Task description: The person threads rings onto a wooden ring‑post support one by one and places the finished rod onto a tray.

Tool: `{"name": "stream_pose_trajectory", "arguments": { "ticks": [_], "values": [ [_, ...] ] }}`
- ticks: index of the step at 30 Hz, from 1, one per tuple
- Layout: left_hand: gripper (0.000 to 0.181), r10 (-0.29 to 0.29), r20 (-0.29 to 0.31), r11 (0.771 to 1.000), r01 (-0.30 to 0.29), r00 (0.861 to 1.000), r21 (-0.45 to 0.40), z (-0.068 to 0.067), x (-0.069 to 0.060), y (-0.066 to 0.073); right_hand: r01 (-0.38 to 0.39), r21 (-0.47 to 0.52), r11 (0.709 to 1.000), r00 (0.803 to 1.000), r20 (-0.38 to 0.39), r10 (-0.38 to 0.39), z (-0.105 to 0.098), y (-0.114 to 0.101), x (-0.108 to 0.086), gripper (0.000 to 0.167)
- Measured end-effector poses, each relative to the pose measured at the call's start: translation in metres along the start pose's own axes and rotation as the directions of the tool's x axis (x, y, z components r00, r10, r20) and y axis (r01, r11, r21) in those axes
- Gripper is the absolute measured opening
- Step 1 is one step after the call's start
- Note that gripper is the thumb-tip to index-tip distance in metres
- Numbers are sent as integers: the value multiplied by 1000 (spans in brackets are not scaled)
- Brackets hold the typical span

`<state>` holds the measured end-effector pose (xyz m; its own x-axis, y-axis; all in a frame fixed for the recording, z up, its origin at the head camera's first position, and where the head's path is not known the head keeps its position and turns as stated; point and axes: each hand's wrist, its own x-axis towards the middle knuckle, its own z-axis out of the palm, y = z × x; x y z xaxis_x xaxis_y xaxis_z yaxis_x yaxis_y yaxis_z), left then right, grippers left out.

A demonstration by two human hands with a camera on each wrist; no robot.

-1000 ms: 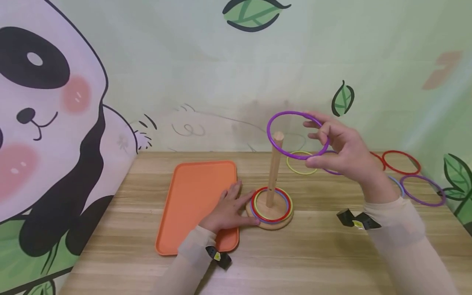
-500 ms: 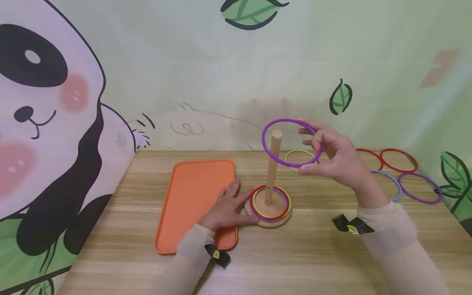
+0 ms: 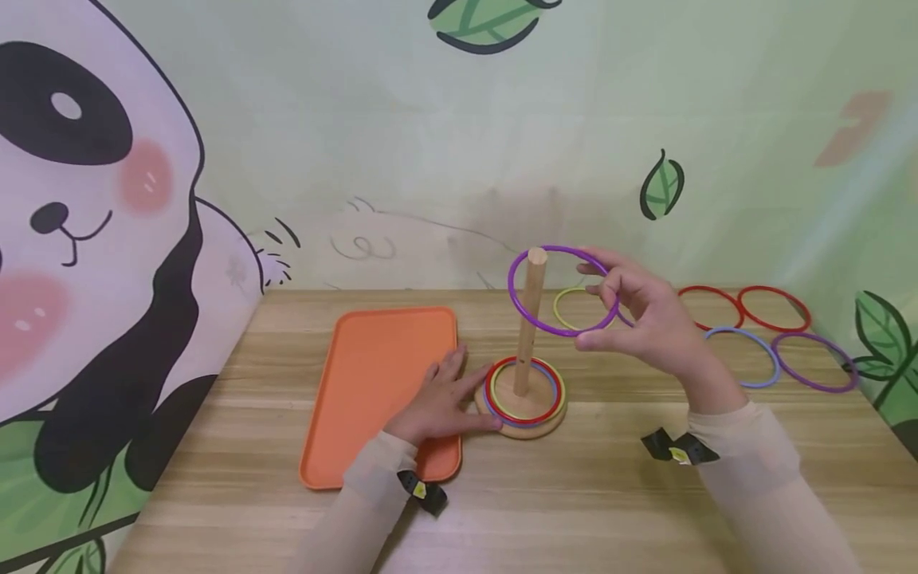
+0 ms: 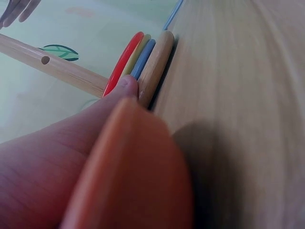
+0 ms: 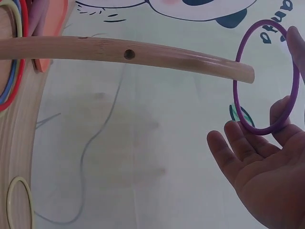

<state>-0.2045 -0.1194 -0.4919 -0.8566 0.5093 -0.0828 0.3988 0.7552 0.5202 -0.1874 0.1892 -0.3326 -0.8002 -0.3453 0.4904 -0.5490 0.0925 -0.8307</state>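
My right hand [image 3: 649, 327] pinches a purple ring [image 3: 511, 279] by its right side, thumb below and fingers above. In the right wrist view the tip of the upright wooden peg [image 5: 143, 55] shows inside that ring's outline. Around the peg's foot, on its round wooden base [image 3: 531, 433], lie a red ring [image 4: 123, 62], a yellow ring [image 4: 136, 55] and a blue ring [image 4: 143, 59]. With fingers spread, my left hand [image 3: 441, 402] reaches over the orange tray's edge, its thumb [image 4: 125, 85] against the base and its rings.
The orange tray [image 3: 380, 359] lies left of the base. A yellow ring [image 3: 555, 311] lies behind the peg, and a purple one is partly hidden by my right hand. Further right are two red rings [image 3: 774, 288], a blue ring [image 3: 778, 363] and a purple ring [image 3: 817, 388].
My right hand has brought the purple ring down and left to the peg's top. My left hand stays at the base.
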Motion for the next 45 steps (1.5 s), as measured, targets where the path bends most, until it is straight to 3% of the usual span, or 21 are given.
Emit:
{"name": "stream_pose_trajectory", "arguments": {
  "ticks": [8,17,27,45],
  "values": [
    [99,-8,2,1000,8,1000,-10,-1,-1,1,11,28,1000,1000,11,-11,4,10,-5,46],
    [99,-10,5,1000,10,1000,-7,-1,-1,0,39,-30,999,999,5,-39,8,19,-11,48],
    [100,-12,5,1000,12,1000,-19,-1,-1,0,-31,-62,998,999,17,32,12,31,-18,48],
    [98,-11,9,1000,11,1000,-14,-1,-1,0,-56,-80,995,997,53,60,18,53,-34,51]
  ]
}}
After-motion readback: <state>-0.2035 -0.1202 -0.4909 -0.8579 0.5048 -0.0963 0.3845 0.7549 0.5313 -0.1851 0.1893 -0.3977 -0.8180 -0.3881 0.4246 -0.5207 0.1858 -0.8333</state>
